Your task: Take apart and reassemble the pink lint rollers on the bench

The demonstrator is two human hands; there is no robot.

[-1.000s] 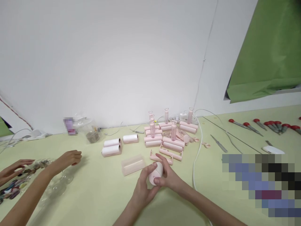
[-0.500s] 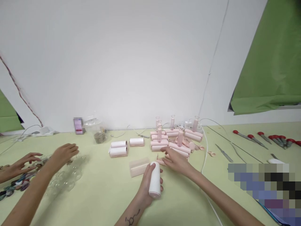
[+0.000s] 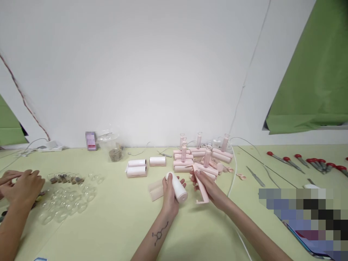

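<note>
My left hand (image 3: 170, 198) is wrapped round a white roll (image 3: 178, 189) with a pale pink end, tilted with that end toward me. In my right hand (image 3: 210, 185) is a pink plastic bracket (image 3: 202, 189), a long strip with a bent arm at its lower end. The roll and the bracket are apart. Just left of my left hand lies a pale pink double trough (image 3: 156, 191), partly hidden by the hand. Behind my right hand stand several pink pieces with clear upright tubes (image 3: 207, 159) among pink double cylinders (image 3: 183, 166).
White rolls (image 3: 137, 170) lie in a pink holder at centre left, beside another roll (image 3: 157, 161). A white cable (image 3: 234, 177) crosses the right side, near a knife-like tool (image 3: 255, 176) and red-tipped tools (image 3: 318, 162). At left, a co-worker's hands (image 3: 23, 186) are near clear domes (image 3: 63, 199).
My right hand has picked up the pink bracket from the pile and brought it nearer. My left hand has turned the roll. The co-worker's hand has moved left.
</note>
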